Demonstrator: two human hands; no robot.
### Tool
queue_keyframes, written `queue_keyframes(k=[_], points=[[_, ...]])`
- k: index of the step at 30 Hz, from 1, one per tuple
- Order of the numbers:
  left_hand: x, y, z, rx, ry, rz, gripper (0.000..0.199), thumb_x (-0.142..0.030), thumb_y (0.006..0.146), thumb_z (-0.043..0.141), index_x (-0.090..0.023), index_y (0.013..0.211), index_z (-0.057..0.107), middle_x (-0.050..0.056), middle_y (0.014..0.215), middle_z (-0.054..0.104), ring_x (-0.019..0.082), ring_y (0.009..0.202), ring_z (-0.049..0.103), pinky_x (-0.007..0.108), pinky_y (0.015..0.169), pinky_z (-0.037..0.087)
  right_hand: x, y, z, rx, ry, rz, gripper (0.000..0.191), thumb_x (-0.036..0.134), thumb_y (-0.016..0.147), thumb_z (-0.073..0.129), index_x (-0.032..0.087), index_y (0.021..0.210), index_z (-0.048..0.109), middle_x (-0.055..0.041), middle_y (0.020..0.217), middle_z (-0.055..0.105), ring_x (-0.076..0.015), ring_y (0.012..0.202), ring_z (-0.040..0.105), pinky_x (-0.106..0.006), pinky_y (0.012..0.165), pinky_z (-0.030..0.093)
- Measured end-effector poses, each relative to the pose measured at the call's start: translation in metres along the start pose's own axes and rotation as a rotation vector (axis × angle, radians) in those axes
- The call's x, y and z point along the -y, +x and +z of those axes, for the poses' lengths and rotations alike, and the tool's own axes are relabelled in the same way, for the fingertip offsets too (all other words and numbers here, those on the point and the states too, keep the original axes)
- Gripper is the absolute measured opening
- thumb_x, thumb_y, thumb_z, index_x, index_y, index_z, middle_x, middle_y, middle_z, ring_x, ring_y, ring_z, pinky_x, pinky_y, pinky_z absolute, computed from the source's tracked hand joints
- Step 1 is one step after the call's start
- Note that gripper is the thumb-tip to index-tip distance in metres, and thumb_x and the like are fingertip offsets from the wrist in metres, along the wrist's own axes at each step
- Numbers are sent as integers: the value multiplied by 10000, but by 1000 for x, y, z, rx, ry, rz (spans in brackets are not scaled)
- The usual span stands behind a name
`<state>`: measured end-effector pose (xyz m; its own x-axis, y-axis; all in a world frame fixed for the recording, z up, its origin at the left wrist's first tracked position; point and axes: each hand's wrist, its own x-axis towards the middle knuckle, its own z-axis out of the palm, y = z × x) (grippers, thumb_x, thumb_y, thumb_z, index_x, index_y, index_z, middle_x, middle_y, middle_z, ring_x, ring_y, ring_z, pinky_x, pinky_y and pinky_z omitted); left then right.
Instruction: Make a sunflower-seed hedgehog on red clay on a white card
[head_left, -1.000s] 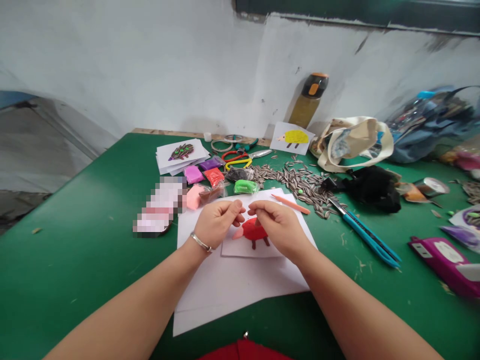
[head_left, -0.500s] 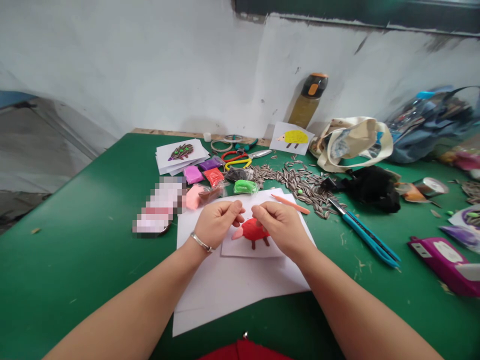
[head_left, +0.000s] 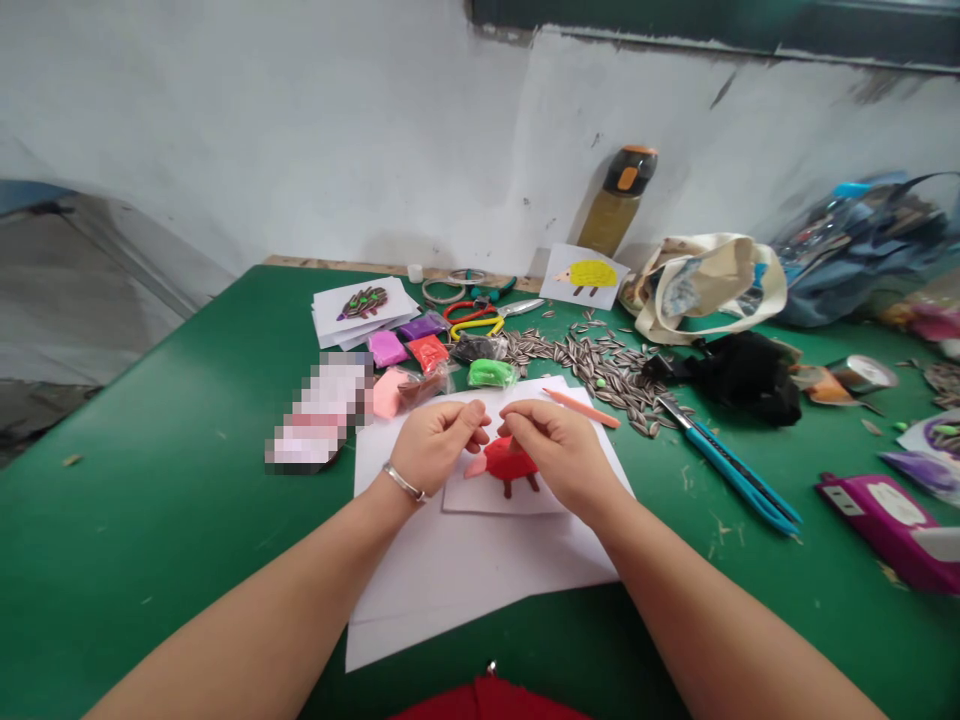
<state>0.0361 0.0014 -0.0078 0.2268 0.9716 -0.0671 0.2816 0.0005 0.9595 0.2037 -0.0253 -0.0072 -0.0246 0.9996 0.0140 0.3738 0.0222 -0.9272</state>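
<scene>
My left hand (head_left: 435, 450), with a silver bracelet at the wrist, is closed in a pinch above the white paper (head_left: 420, 590). Opposite it, my right hand (head_left: 562, 450) is also pinched, its fingertips over the upper part of a red clay animal (head_left: 504, 460) with a pink snout and brown legs. A narrow gap separates the two hands. Anything between the fingertips is too small or hidden to make out. The clay animal lies on a smaller white card (head_left: 480, 500) on top of the larger sheets. An orange tool (head_left: 581, 408) rests beyond my right hand.
Clay packets (head_left: 427, 354), scissors (head_left: 476, 325) and striped seeds (head_left: 611, 370) lie behind the paper. To the right are a blue cutter (head_left: 739, 475) and a magenta case (head_left: 892, 525). A bottle (head_left: 615, 205) stands by the wall, near a cloth bag (head_left: 705, 290).
The fingers of my right hand have shifted slightly left and changed their bend a little. My left hand is almost unmoved.
</scene>
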Motion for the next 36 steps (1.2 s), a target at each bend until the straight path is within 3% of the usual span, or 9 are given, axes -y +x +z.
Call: queue_keyframes(k=[7, 11, 18, 24, 29, 33, 36], points=[[0, 0, 0, -5, 12, 2, 434, -528, 833, 528, -137, 758, 699, 44, 644, 687, 143, 575, 632, 241, 570, 502, 7, -2, 0, -15, 24, 30, 193, 344, 777, 614, 192, 678, 546, 52, 568, 536, -89, 508, 492, -200, 444, 360], [0, 0, 0, -6, 18, 1, 428, -518, 836, 529, -136, 754, 703, 47, 645, 690, 141, 572, 631, 244, 574, 505, 3, -1, 1, 2, 17, 9, 84, 268, 784, 571, 197, 750, 598, 31, 655, 609, -105, 578, 554, -218, 519, 428], [-1, 0, 0, -11, 17, 6, 438, -527, 837, 525, -136, 749, 702, 53, 649, 693, 145, 568, 632, 251, 574, 513, -4, -1, 1, 17, -16, 20, 236, 264, 851, 478, 225, 981, 672, -22, 916, 707, -144, 820, 640, -279, 738, 490], [-1, -1, 0, -8, 20, -4, 427, -521, 840, 526, -138, 763, 698, 46, 653, 692, 140, 580, 634, 237, 578, 503, 2, -2, 1, 91, 13, 47, 151, 284, 825, 520, 209, 799, 648, 13, 698, 651, -111, 596, 578, -234, 550, 450], [-1, 0, 0, -8, 29, 5, 427, -517, 840, 525, -134, 759, 696, 47, 652, 692, 141, 583, 635, 240, 580, 505, 6, -3, 1, 65, 43, 66, 119, 281, 779, 571, 202, 692, 552, 42, 588, 569, -94, 487, 514, -207, 441, 384], [-1, -1, 0, -7, 25, 5, 422, -513, 840, 522, -137, 762, 698, 48, 650, 692, 145, 576, 631, 252, 581, 513, 2, -2, 1, 59, 2, 40, 50, 235, 783, 538, 209, 780, 581, 28, 656, 616, -109, 541, 559, -218, 481, 410], [-1, -1, 0, -5, 20, 3, 422, -511, 842, 521, -138, 764, 702, 49, 648, 693, 145, 575, 630, 251, 578, 515, -2, -1, 1, 39, -25, 14, 153, 222, 812, 500, 217, 888, 632, -8, 821, 683, -129, 706, 622, -249, 629, 471]])
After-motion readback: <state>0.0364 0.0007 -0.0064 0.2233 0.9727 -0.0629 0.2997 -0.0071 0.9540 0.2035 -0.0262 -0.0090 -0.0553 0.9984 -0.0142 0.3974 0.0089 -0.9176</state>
